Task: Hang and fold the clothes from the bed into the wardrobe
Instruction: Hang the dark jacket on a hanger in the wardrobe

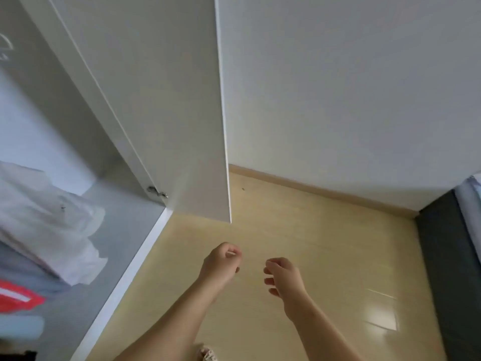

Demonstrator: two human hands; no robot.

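View from a head camera, looking down at a pale floor point(312, 243) between an open wardrobe point(78, 152) on the left and the corner of a bed point(447, 256) at the far right edge.

The wardrobe door point(169, 100) is swung wide toward the wall point(338, 87), leaving the inside free to reach. Inside, low down, lies a stack of clothes: a folded white garment point(46, 220) rests on grey cloth, with a red piece point(18, 298) below it at the frame edge. These seem to be items already put away, laid flat so they stack.

Both bare forearms reach forward over the floor, near each other but not touching. The left hand point(222, 261) has its grip closed in a soft fist, thumb against the fingers, with nothing visible in it. The right hand point(282, 277) has a half-open grip, fingers bent and relaxed, also empty. Neither hand touches the wardrobe, door or bed.

Only a dark bed side and a strip of white sheet show, so whether clothes are left on the bed cannot be told. With both hands free and held between wardrobe and bed, the person is probably between items, about to fetch another from the bed.
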